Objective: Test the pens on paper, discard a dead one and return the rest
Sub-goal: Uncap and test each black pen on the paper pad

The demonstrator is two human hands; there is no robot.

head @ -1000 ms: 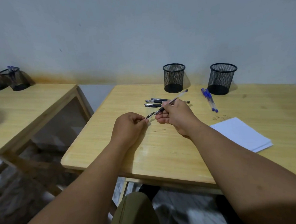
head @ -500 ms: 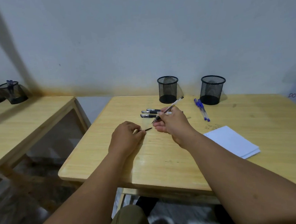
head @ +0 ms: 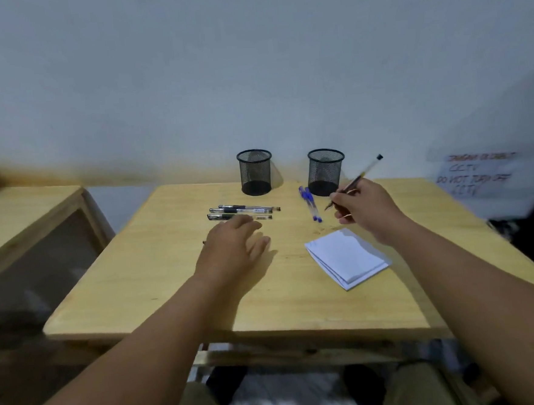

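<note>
Wooden counter [head: 177,291] fills frame centre; near edge runs along the lower middle, bare wood open at lower left. Left hand [head: 231,252] flat, grip open, fingers spread just below three black pens [head: 244,212] lying side by side. Right hand [head: 362,210] at centre right, grip closed on a black pen [head: 366,167], tip down, raised above paper pad [head: 347,258]. Two blue pens [head: 310,204] beside right mesh cup [head: 326,171]; left mesh cup [head: 255,171] near wall. Second table at left edge. Blurred sign at right.

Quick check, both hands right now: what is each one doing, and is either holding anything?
Left hand: open, fingers spread, palm down over the table, holding nothing visible.
Right hand: closed on a black pen, raised above the paper.
</note>
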